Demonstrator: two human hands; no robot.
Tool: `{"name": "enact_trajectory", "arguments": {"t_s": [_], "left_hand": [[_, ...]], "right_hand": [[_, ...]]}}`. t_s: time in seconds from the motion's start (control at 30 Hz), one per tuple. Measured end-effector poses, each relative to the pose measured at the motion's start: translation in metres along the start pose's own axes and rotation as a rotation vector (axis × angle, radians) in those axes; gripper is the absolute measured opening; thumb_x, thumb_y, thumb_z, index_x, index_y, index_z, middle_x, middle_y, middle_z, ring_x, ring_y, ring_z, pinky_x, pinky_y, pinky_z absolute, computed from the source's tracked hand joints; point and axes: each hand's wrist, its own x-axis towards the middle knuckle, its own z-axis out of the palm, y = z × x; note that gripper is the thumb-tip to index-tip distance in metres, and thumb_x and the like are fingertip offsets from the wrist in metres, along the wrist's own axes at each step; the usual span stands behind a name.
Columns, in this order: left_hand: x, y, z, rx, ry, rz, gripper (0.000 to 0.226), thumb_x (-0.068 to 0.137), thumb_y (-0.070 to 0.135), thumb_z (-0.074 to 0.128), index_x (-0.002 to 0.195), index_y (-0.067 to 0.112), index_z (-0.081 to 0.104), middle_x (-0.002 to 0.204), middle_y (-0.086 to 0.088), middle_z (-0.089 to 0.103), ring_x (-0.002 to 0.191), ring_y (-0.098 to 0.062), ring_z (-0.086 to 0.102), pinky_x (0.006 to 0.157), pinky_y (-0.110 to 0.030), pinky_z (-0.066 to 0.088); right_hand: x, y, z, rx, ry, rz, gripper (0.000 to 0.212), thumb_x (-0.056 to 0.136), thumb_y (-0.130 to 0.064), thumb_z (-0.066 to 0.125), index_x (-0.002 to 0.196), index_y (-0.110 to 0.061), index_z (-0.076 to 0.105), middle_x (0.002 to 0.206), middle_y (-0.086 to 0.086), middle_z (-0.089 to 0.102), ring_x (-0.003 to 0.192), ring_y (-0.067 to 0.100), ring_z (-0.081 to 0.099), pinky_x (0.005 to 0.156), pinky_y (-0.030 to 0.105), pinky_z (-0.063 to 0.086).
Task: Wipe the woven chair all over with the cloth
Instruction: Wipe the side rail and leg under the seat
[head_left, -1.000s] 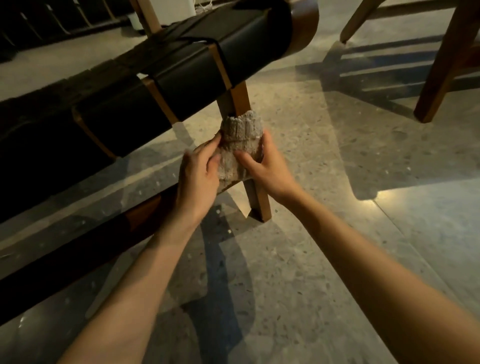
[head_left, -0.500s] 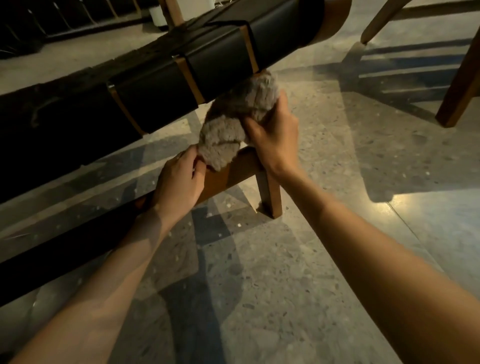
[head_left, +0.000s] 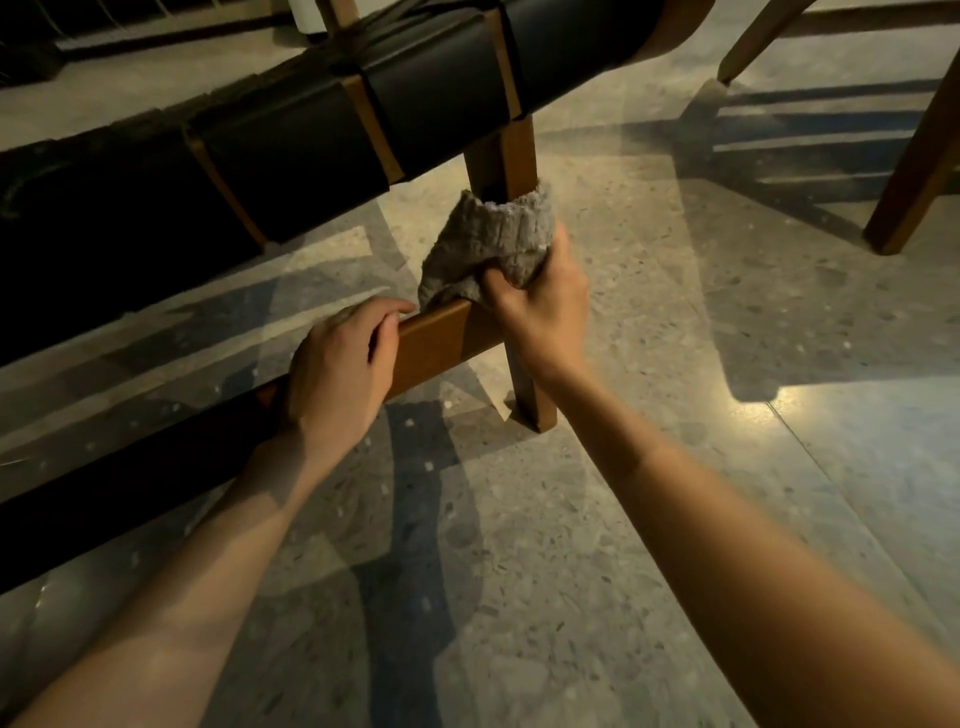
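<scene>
The woven chair (head_left: 322, 135) has black straps over a brown wooden frame and fills the upper left. Its front leg (head_left: 506, 156) drops to the floor at centre. A grey fluffy cloth (head_left: 493, 239) is wrapped around that leg just above the lower crossbar (head_left: 436, 343). My right hand (head_left: 540, 306) grips the cloth against the leg. My left hand (head_left: 337, 369) holds the crossbar, fingers curled over its top edge, just left of the cloth.
Speckled stone floor (head_left: 623, 519) spreads below and to the right, with hard shadows. Legs of another wooden chair (head_left: 914, 171) stand at the upper right. A dark slatted structure (head_left: 130, 21) runs along the top left.
The cloth came down from the seat rail and now wraps the leg. My left hand let go of the cloth and took hold of the crossbar.
</scene>
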Motion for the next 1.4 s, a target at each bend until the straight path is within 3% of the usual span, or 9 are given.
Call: {"name": "enact_trajectory", "arguments": {"t_s": [0.17,0.4,0.57,0.73,0.87,1.03,1.07,1.2,1.4], "left_hand": [[0.003,-0.001,-0.002,-0.018,-0.026,0.013,0.027,0.100,0.018,0.041,0.115,0.013,0.062,0.111,-0.005,0.066,0.103,-0.020,0.061,0.085,-0.023,0.038],[0.002,0.000,0.000,-0.034,-0.014,0.004,0.026,0.099,0.014,0.043,0.116,0.009,0.062,0.113,-0.005,0.067,0.106,-0.020,0.061,0.088,-0.021,0.039],[0.002,0.002,0.002,-0.082,0.020,-0.010,0.027,0.099,0.012,0.042,0.116,0.012,0.063,0.112,-0.003,0.067,0.104,-0.015,0.059,0.084,-0.018,0.037],[0.004,0.004,0.006,-0.143,0.064,-0.076,0.030,0.099,0.013,0.042,0.125,0.018,0.056,0.126,-0.001,0.057,0.117,-0.012,0.050,0.089,-0.015,0.034],[0.005,0.019,0.011,-0.201,0.116,-0.048,0.040,0.097,0.011,0.047,0.135,0.021,0.047,0.137,-0.001,0.046,0.120,-0.003,0.036,0.080,0.001,0.027],[0.007,0.043,0.016,-0.168,0.083,0.065,0.063,0.090,0.015,0.060,0.145,0.027,0.034,0.143,0.002,0.038,0.116,-0.010,0.028,0.091,-0.021,0.031],[0.007,0.047,0.017,-0.214,0.062,0.063,0.068,0.089,0.014,0.062,0.146,0.029,0.030,0.142,0.000,0.036,0.115,-0.006,0.026,0.091,-0.019,0.032],[0.000,0.057,0.021,-0.285,0.063,0.078,0.050,0.085,0.003,0.063,0.131,0.019,0.052,0.117,-0.005,0.039,0.104,-0.005,0.037,0.079,0.010,0.027],[-0.028,0.076,0.027,-0.314,0.146,-0.023,0.016,0.085,0.026,0.066,0.100,0.022,0.061,0.055,0.017,0.045,0.048,0.003,0.048,0.040,-0.009,0.035]], "right_hand": [[0.012,-0.014,-0.001,0.012,0.033,0.013,0.037,0.080,-0.012,0.068,0.112,-0.008,0.049,0.091,-0.009,0.052,0.087,0.009,0.054,0.081,0.029,0.052],[0.054,-0.064,0.000,0.197,0.219,-0.133,0.032,0.078,-0.008,0.072,0.104,0.002,0.055,0.084,-0.019,0.046,0.078,-0.001,0.051,0.075,0.007,0.045],[0.051,-0.056,0.000,0.217,0.182,-0.108,0.039,0.079,-0.010,0.073,0.112,0.003,0.056,0.099,0.003,0.063,0.094,0.014,0.060,0.083,0.027,0.053],[0.024,-0.027,-0.005,0.119,0.111,-0.106,0.035,0.079,-0.010,0.072,0.109,-0.002,0.057,0.090,-0.016,0.054,0.085,-0.006,0.054,0.078,0.011,0.046],[0.000,-0.005,-0.017,0.019,-0.107,0.047,0.020,0.085,-0.017,0.067,0.101,-0.010,0.057,0.095,0.003,0.064,0.089,0.017,0.062,0.079,0.044,0.053],[-0.007,-0.006,-0.046,-0.066,-0.192,0.052,0.022,0.084,-0.024,0.067,0.103,-0.015,0.059,0.096,0.000,0.065,0.089,0.014,0.063,0.078,0.042,0.055],[-0.011,-0.005,-0.053,-0.093,-0.184,0.056,0.024,0.084,-0.025,0.068,0.104,-0.016,0.058,0.098,-0.001,0.064,0.090,0.013,0.062,0.078,0.038,0.056],[-0.031,-0.003,-0.079,-0.100,-0.287,0.140,0.035,0.079,-0.027,0.074,0.110,-0.018,0.061,0.104,-0.006,0.064,0.096,0.008,0.061,0.077,0.023,0.054],[-0.049,-0.003,-0.103,-0.103,-0.189,0.220,0.009,0.084,-0.020,0.067,0.093,-0.018,0.069,0.083,-0.008,0.069,0.077,0.003,0.065,0.059,0.010,0.047]]}}
